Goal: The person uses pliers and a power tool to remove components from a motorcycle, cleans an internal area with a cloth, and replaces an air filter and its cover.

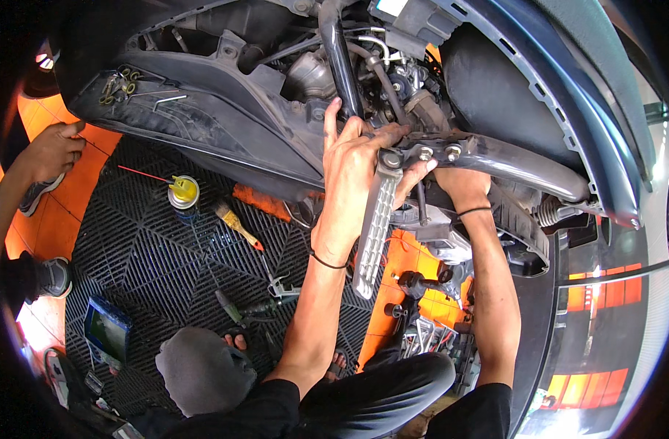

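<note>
My left hand (353,154) reaches into the underside of a scooter's bodywork, its index finger raised against a black frame tube (338,66) and other fingers bent into the engine area (397,88); what they grip is hidden. Its thumb shows behind a silver ribbed footrest (375,234) hanging from a bolted bracket (440,152). My right hand (462,183) is behind the curved dark tube (532,170), fingers hidden. A dark plastic cover (517,227) lies beside that wrist.
Tools (122,84) lie on the footboard (203,124). A spray can (182,194), brush (232,223) and blue tray (108,329) sit on black matting (144,256). Another person's hand (57,150) and shoe (53,278) are at left; more tools (429,336) lie below.
</note>
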